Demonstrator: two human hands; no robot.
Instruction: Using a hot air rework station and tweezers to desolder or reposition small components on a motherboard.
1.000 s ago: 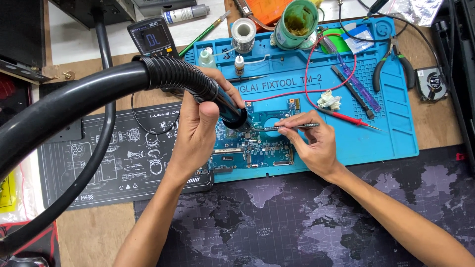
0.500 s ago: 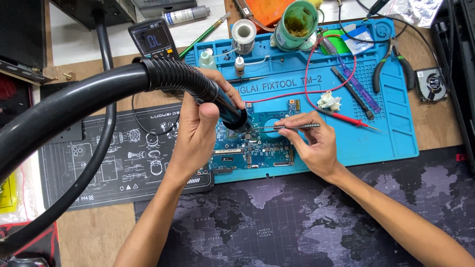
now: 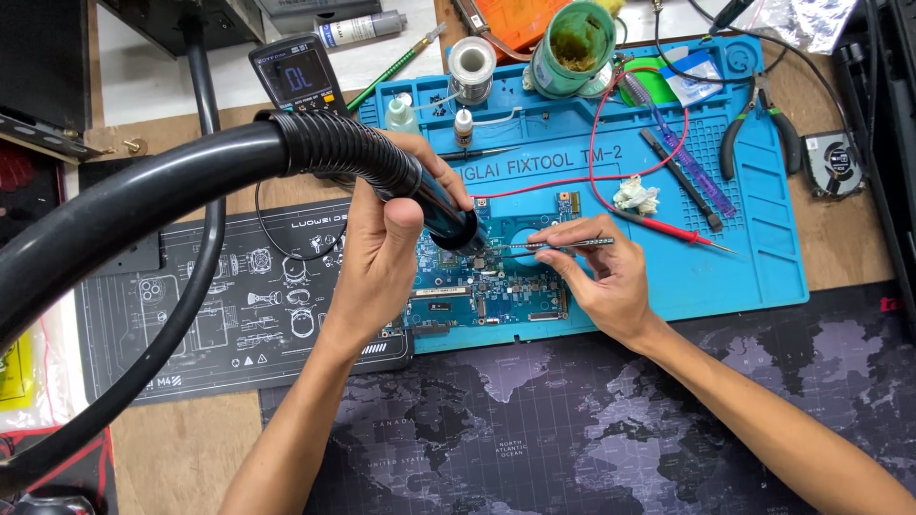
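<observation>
No shift — left hand [image 3: 382,253] round hot-air nozzle [image 3: 444,212]

A black multimeter [image 3: 298,76] with a grey rectangular screen lies near the bench's far edge, just left of the blue mat [image 3: 763,248]. Beside it, toward the far edge, rests a grey tube [image 3: 355,29] with a white label. A yellow package [image 3: 14,372] sits at the left edge.

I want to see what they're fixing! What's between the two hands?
In the head view, the blue circuit board lies between the left hand and the right hand, with the black nozzle and tweezers meeting over it.
</observation>
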